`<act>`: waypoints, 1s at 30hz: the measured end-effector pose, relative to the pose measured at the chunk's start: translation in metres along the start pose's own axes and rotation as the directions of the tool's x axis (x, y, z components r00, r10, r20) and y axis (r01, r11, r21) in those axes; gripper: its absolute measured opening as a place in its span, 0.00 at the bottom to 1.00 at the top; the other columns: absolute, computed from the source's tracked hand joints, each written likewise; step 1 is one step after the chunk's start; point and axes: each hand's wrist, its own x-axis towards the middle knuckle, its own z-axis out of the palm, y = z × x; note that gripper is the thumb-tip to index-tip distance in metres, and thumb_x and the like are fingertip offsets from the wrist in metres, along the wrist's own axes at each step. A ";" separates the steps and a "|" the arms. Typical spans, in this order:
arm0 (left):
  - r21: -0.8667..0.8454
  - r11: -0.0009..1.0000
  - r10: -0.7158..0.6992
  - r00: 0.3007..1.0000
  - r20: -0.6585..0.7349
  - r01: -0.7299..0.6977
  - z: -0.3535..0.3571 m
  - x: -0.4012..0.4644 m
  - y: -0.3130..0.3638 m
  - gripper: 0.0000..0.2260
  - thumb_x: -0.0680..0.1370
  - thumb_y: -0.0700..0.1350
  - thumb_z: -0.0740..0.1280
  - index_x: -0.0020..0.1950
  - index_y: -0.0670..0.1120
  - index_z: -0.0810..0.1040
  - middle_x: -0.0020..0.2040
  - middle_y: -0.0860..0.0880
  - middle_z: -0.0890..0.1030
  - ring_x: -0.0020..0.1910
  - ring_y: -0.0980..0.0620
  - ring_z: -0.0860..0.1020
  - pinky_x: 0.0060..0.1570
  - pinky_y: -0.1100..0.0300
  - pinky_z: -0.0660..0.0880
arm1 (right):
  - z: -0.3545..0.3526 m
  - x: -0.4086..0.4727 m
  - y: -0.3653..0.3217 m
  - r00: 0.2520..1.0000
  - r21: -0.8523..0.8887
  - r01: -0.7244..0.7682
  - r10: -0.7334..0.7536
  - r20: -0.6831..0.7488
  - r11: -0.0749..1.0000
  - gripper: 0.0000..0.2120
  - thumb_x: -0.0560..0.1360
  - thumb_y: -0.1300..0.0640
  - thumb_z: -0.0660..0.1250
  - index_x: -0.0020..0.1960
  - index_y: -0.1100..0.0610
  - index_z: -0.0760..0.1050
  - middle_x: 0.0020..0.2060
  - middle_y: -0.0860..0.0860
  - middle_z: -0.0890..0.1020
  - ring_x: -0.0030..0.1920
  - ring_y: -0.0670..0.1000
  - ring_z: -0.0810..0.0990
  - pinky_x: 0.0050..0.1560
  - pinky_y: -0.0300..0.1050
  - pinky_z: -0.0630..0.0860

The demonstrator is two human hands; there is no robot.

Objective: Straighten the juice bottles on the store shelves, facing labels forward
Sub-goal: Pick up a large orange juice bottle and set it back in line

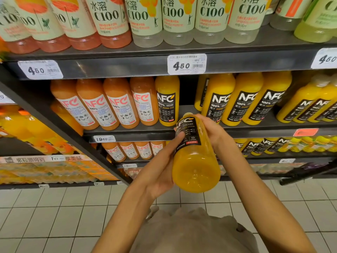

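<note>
Holding an orange juice bottle (196, 154) in both hands before the middle shelf (131, 133).

The left hand (160, 172) cups the bottle's lower side with its fingers laid across the black label; the right hand (212, 130) wraps around the upper part, the base tipped toward the camera. Its label reads "NFC", "JUICE" and "300ml". Just beyond, a gap in the shelf row lies between a single NFC orange bottle (167, 101) and three more (242, 99) to the right. Pink guava NFC bottles (109, 105) stand left of the gap. Above, C100 bottles (178, 19) line the top shelf, with a price tag (187, 63) reading "4.60" on its front edge. White floor tiles (45, 216) lie below.
</note>
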 end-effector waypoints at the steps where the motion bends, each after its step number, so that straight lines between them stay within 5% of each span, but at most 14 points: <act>1: 0.009 1.000 0.004 1.000 0.002 -0.004 0.001 0.000 0.000 0.24 0.65 0.55 0.71 0.59 0.49 0.79 0.54 0.43 0.83 0.49 0.46 0.83 0.53 0.50 0.78 | 0.002 0.000 0.001 1.000 0.016 -0.009 0.009 0.002 1.000 0.14 0.77 0.53 0.63 0.55 0.63 0.78 0.47 0.60 0.81 0.43 0.57 0.81 0.41 0.50 0.81; 5: 0.036 0.999 0.030 1.000 0.003 -0.030 0.003 0.000 0.001 0.25 0.67 0.54 0.70 0.62 0.48 0.78 0.56 0.42 0.82 0.51 0.45 0.81 0.57 0.49 0.76 | 0.005 0.000 0.001 1.000 0.033 0.002 -0.003 0.018 0.999 0.22 0.77 0.53 0.62 0.69 0.62 0.69 0.58 0.61 0.75 0.53 0.58 0.76 0.51 0.53 0.74; 11: 0.248 0.965 0.122 0.986 -0.115 -0.091 0.000 0.007 -0.013 0.28 0.62 0.58 0.71 0.61 0.52 0.74 0.51 0.47 0.85 0.48 0.49 0.84 0.44 0.54 0.81 | 0.008 -0.006 -0.022 0.963 0.100 0.223 -0.235 0.132 0.970 0.12 0.74 0.52 0.64 0.53 0.58 0.75 0.46 0.56 0.84 0.46 0.55 0.84 0.44 0.49 0.81; 16: 0.453 0.862 0.333 0.927 -0.171 -0.226 -0.011 0.019 -0.021 0.27 0.60 0.62 0.76 0.57 0.66 0.74 0.53 0.56 0.83 0.52 0.54 0.82 0.53 0.53 0.78 | 0.011 -0.014 -0.026 0.943 -0.297 0.331 -0.321 0.085 0.896 0.24 0.69 0.39 0.67 0.58 0.53 0.76 0.49 0.52 0.85 0.48 0.52 0.84 0.45 0.46 0.80; 20: 0.543 0.791 0.403 0.908 -0.118 -0.281 -0.022 0.031 -0.026 0.26 0.62 0.58 0.77 0.55 0.75 0.71 0.55 0.62 0.81 0.54 0.61 0.80 0.48 0.63 0.78 | 0.007 -0.019 -0.021 0.911 -0.266 0.409 -0.407 0.066 0.873 0.16 0.72 0.43 0.68 0.54 0.52 0.76 0.42 0.49 0.86 0.43 0.49 0.85 0.37 0.41 0.80; 26: 0.666 0.672 0.424 0.905 0.009 -0.322 -0.042 0.056 -0.034 0.42 0.66 0.49 0.78 0.73 0.60 0.60 0.65 0.60 0.75 0.62 0.63 0.74 0.52 0.69 0.75 | -0.002 -0.031 -0.008 0.796 -0.098 0.605 -0.596 0.109 0.790 0.14 0.73 0.51 0.69 0.55 0.56 0.76 0.47 0.54 0.85 0.47 0.53 0.84 0.41 0.43 0.80; 30: 0.687 0.682 0.302 0.952 0.048 -0.251 -0.055 0.068 -0.035 0.41 0.67 0.45 0.78 0.73 0.56 0.60 0.64 0.58 0.75 0.60 0.66 0.75 0.48 0.73 0.74 | -0.002 -0.041 -0.002 0.680 -0.120 0.724 -0.671 0.297 0.680 0.11 0.71 0.56 0.70 0.52 0.55 0.78 0.50 0.55 0.84 0.52 0.58 0.82 0.48 0.49 0.80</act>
